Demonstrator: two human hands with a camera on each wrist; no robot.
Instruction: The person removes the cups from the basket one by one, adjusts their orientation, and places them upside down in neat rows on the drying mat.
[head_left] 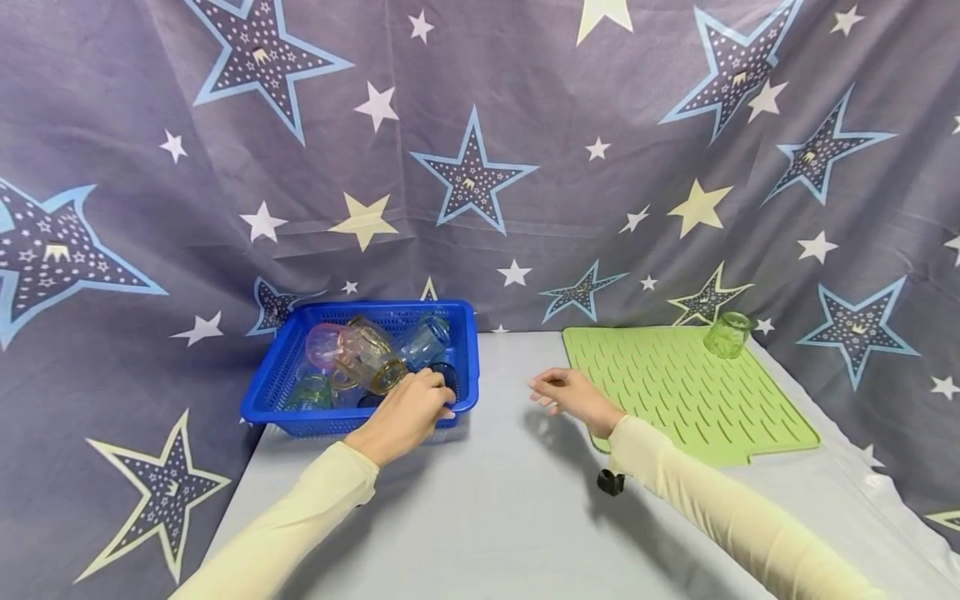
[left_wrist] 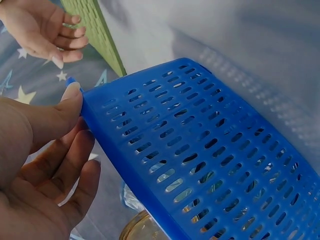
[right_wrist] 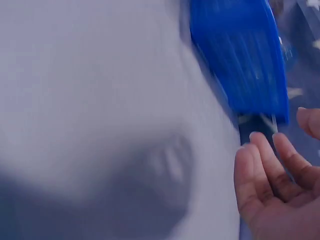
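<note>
My left hand point(head_left: 408, 410) reaches over the front right rim of a blue plastic basket point(head_left: 472, 350). In the left wrist view its thumb lies right at the rim, and the loosely bent fingers show nothing between them. Close to these fingers, inside the basket, is a dark blue glass point(head_left: 447, 372), partly hidden by the hand. Amber glasses point(head_left: 367, 350), a pink glass point(head_left: 324, 346), a light blue glass point(head_left: 426, 340) and a green glass point(head_left: 309, 392) lie jumbled there. My right hand point(head_left: 573, 398) hovers empty over the table between basket and mat, fingers loosely bent.
A green draining mat point(head_left: 675, 392) lies on the right of the table point(head_left: 487, 508). On its far right corner stands a green glass tumbler point(head_left: 727, 335). Behind the table hangs a grey curtain point(head_left: 480, 75) with stars. A small black object point(head_left: 611, 482) shows beneath the right sleeve.
</note>
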